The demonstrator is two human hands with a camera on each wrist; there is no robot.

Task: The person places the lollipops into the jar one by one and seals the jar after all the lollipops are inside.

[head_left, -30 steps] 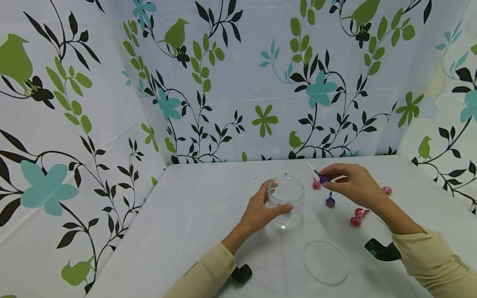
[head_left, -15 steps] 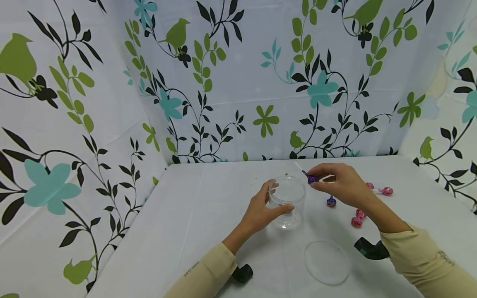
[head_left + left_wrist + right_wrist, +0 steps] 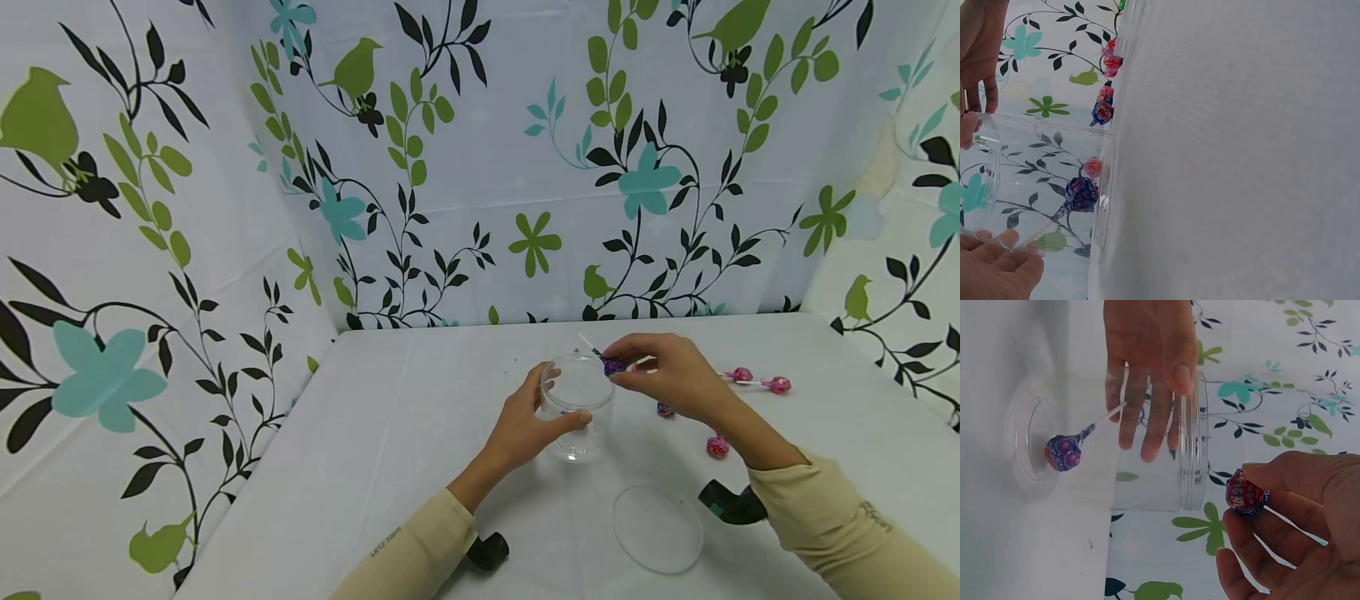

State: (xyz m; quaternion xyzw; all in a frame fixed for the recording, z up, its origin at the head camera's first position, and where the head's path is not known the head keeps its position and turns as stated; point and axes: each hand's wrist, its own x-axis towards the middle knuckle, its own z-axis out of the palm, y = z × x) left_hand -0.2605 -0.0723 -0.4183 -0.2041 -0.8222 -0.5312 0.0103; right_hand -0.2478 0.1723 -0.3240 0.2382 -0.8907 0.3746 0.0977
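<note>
My left hand (image 3: 525, 421) grips a clear jar (image 3: 597, 429) that stands upright on the white table, fingers around the far side and thumb in front. Inside the jar lies a purple lollipop (image 3: 1064, 452), its white stick leaning on the wall, seen through the plastic in both wrist views. Just right of the jar's open mouth, my right hand (image 3: 667, 375) pinches another purple lollipop (image 3: 613, 366) by its wrapped head between thumb and fingers. Its stick points up and left, over the rim.
A round clear lid (image 3: 658, 530) lies in front of the jar. To the right are a purple lollipop (image 3: 665, 409), partly behind the right hand, a red-pink lollipop (image 3: 717, 447) and two pink lollipops (image 3: 780, 385). A patterned curtain (image 3: 465, 167) hangs behind the table.
My right hand has carried the purple lollipop left, from above the other lollipops to the jar's rim. The left hand and jar have stayed in place.
</note>
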